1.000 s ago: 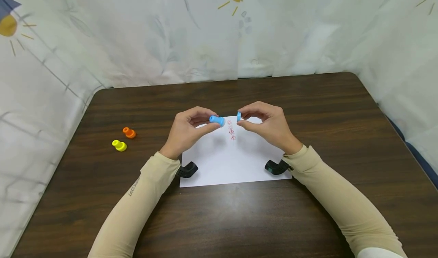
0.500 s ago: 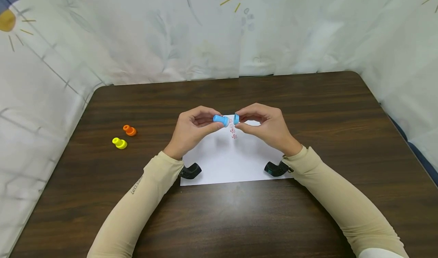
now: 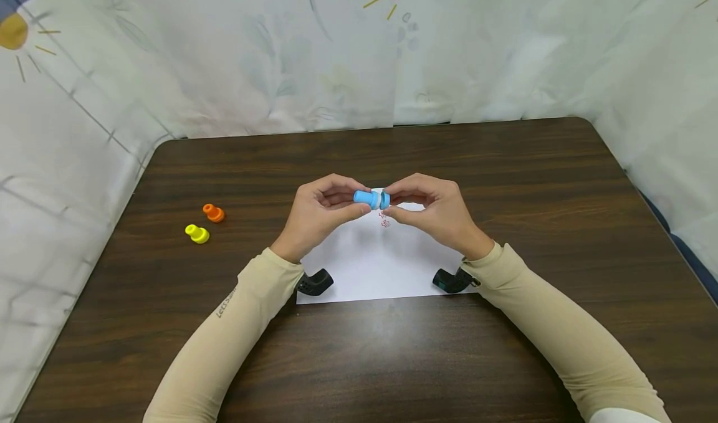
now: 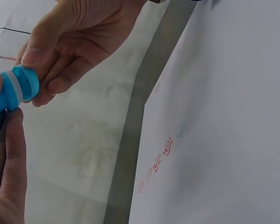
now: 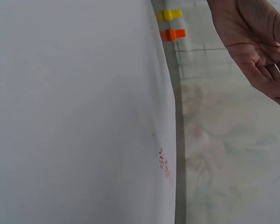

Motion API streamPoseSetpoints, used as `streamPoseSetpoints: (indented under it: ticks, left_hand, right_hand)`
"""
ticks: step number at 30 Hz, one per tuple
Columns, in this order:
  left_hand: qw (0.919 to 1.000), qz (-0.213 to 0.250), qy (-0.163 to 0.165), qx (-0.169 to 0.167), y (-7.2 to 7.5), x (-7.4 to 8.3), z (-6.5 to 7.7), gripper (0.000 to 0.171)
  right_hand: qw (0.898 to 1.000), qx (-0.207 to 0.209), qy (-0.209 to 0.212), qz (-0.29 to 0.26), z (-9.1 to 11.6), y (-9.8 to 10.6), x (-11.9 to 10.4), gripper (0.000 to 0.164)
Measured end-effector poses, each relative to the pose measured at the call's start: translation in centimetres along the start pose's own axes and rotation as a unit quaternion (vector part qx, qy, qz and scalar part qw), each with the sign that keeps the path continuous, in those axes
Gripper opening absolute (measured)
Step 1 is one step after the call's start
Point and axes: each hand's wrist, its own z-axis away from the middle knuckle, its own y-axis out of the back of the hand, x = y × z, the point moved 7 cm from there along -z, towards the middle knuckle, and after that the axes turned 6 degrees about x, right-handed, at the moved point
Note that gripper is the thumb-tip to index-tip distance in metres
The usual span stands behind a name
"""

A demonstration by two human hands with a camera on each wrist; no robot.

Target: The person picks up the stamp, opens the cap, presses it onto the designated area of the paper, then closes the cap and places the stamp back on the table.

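Note:
In the head view my left hand (image 3: pixel 324 214) pinches a blue toy stamp (image 3: pixel 364 198) by its handle, tilted on its side above the paper. Between thumb and fingertips, my right hand (image 3: pixel 434 210) holds the stamp's blue cap (image 3: pixel 384 200). The left wrist view shows the cap (image 4: pixel 29 83) with its hollow side facing the stamp's white end (image 4: pixel 17 87); its rim is right at that end, and I cannot tell whether it is seated. Beneath both hands lies a white sheet of paper (image 3: pixel 381 267) bearing small red printed marks (image 3: pixel 384 220).
An orange stamp (image 3: pixel 214 213) and a yellow stamp (image 3: pixel 197 233) stand on the dark wood table (image 3: pixel 359 361), left of the paper. A patterned white curtain (image 3: pixel 280 61) hangs behind the table. Black wrist cameras (image 3: pixel 315 282) hang under both sleeves.
Both hands have drawn together. The gap between the blue stamp and its cap has narrowed until they meet or nearly meet. The orange and yellow stamps stay in place.

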Motion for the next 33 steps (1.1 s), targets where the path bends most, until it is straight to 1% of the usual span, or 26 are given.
streamPoseSetpoints:
  ticks: [9, 25, 33]
  left_hand:
    - [1.0, -0.006, -0.005, -0.002, -0.14, 0.02, 0.0, 0.03]
    - [0.9999, 0.011, 0.005, -0.009, -0.3, -0.24, 0.06, 0.027]
    - [0.9998, 0.015, 0.002, -0.011, -0.49, -0.18, 0.11, 0.026]
  right_hand:
    - [1.0, -0.009, 0.009, 0.004, 0.02, -0.27, -0.27, 0.035]
    - [1.0, -0.005, 0.006, -0.007, 0.05, -0.32, -0.19, 0.033]
    - [1.0, -0.004, 0.006, -0.016, 0.08, -0.39, -0.25, 0.032]
